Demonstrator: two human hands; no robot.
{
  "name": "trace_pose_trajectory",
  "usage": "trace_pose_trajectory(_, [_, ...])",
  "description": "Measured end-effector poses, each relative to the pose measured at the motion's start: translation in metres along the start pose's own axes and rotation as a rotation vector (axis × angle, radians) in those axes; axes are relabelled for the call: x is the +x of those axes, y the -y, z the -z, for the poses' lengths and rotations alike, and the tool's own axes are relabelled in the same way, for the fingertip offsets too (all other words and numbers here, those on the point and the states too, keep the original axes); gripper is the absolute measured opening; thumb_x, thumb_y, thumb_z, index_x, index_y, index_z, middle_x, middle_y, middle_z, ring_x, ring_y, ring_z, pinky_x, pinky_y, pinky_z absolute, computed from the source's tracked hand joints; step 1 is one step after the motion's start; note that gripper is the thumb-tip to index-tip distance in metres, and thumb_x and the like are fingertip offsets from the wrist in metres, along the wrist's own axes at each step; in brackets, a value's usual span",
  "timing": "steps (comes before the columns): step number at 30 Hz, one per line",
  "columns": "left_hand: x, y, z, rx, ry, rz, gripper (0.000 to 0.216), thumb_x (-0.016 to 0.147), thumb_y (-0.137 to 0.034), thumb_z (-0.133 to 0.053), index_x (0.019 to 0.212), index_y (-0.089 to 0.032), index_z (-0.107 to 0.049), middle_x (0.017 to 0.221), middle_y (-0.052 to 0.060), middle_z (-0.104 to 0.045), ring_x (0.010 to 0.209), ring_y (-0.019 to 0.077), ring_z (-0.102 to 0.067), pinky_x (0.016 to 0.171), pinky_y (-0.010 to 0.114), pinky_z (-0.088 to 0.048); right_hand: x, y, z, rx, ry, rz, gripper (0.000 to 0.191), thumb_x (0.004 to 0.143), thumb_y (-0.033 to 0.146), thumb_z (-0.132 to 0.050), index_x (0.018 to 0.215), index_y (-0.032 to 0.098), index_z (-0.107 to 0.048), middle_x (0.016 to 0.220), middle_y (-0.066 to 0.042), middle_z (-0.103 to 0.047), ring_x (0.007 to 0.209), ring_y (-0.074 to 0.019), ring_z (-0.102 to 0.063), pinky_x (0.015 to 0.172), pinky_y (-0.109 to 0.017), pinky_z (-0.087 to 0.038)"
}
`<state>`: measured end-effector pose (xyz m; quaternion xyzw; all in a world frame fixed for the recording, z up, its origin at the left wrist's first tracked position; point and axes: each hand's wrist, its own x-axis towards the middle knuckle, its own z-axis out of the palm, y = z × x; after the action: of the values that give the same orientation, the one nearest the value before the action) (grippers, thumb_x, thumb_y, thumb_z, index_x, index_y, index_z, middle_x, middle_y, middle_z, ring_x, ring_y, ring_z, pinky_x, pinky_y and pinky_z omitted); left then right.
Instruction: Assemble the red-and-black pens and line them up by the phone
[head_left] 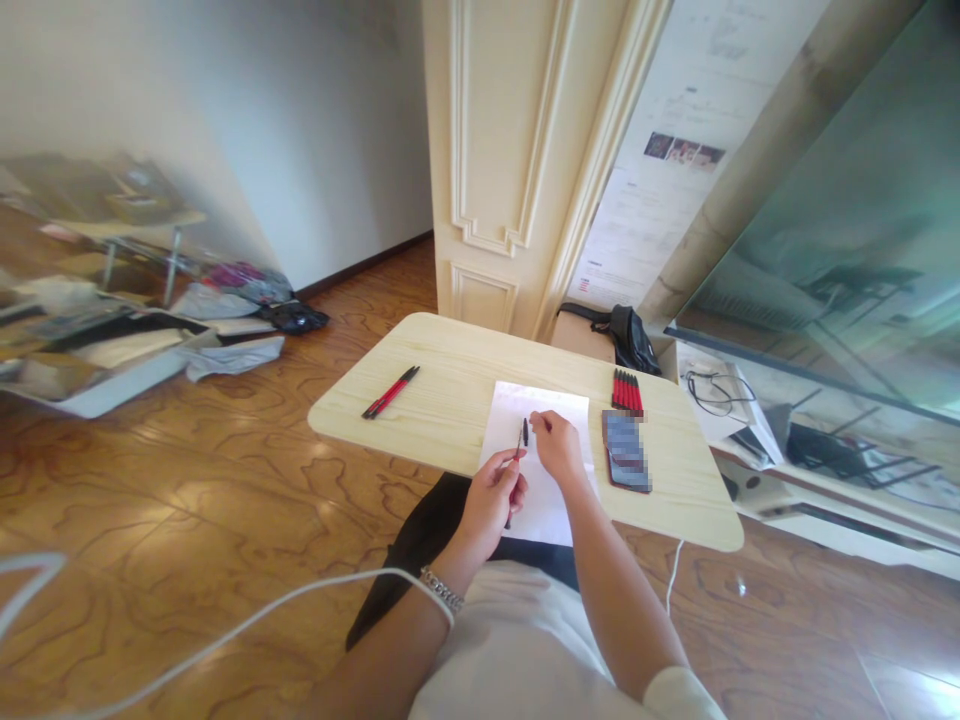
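Note:
Over the white sheet of paper (pixel 551 505), my left hand (pixel 491 495) is closed around a red and black pen (pixel 516 460). A thin length of that pen sticks up past my fingertips. A short black pen part (pixel 525 432) shows right beside the upper end; whether it lies on the paper or is held, I cannot tell. My right hand (pixel 556 442) is curled with fingertips pinched close to this black part. Anything inside the pinch is hidden. Two red and black pens (pixel 391 391) lie side by side at the table's left.
The pale wood-grain table (pixel 442 360) has rounded corners. On its right are a row of several red pens (pixel 627 390) and a phone (pixel 627 455). A black bag (pixel 634 338) sits behind the table. A white cable (pixel 300 598) crosses near my left forearm.

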<state>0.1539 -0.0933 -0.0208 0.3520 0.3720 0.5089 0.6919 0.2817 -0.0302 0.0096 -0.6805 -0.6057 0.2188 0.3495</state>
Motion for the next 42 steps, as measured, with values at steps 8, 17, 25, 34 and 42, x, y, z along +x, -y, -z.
trace_pose_trajectory(8, [-0.003,0.006,-0.012,0.051,0.044,0.028,0.041,0.079,-0.046,-0.059,0.108,-0.017,-0.058,0.06,-0.003,-0.052,0.042,0.0056,-0.04,0.038,0.017,-0.025,-0.018,-0.009,0.016,0.358,0.061,0.013,0.034,0.081,0.049,-0.053,0.08,0.018,-0.066,0.066,-0.001,-0.064,0.059,-0.0141,-0.054,0.056,-0.025,-0.038])
trace_pose_trajectory(17, [-0.004,0.006,-0.006,0.055,0.024,0.024,0.04,0.079,-0.046,-0.06,0.107,-0.018,-0.058,0.061,-0.003,-0.053,0.044,0.0056,-0.042,0.039,0.017,-0.026,0.017,-0.023,0.011,-0.367,0.11,-0.076,0.032,0.082,0.044,-0.054,0.071,0.018,-0.068,0.075,-0.011,-0.069,0.072,-0.0212,-0.061,0.063,-0.029,-0.036])
trace_pose_trajectory(25, [-0.002,0.005,-0.005,0.052,0.0,0.045,0.043,0.077,-0.048,-0.062,0.108,-0.018,-0.058,0.06,-0.003,-0.053,0.044,0.0061,-0.043,0.039,0.017,-0.025,0.019,-0.019,0.008,-0.486,0.187,-0.093,0.032,0.082,0.046,-0.056,0.079,0.017,-0.069,0.082,-0.015,-0.069,0.078,-0.0241,-0.063,0.066,-0.03,-0.038])
trace_pose_trajectory(34, [-0.001,0.005,-0.009,0.062,0.023,0.021,0.04,0.079,-0.046,-0.059,0.108,-0.017,-0.058,0.06,-0.003,-0.053,0.044,0.0064,-0.043,0.039,0.018,-0.026,-0.026,-0.018,0.021,0.204,0.205,0.064,0.033,0.085,0.046,-0.05,0.082,0.019,-0.068,0.077,-0.004,-0.069,0.071,-0.0163,-0.059,0.066,-0.027,-0.042])
trace_pose_trajectory(42, [-0.006,0.008,-0.018,0.131,0.109,0.029,0.043,0.08,-0.047,-0.058,0.109,-0.016,-0.059,0.061,-0.002,-0.055,0.043,0.0066,-0.044,0.041,0.019,-0.029,-0.01,-0.023,0.036,0.589,0.041,-0.112,0.029,0.074,0.044,-0.06,0.077,0.016,-0.066,0.074,-0.007,-0.068,0.059,-0.0139,-0.055,0.052,-0.024,-0.038])
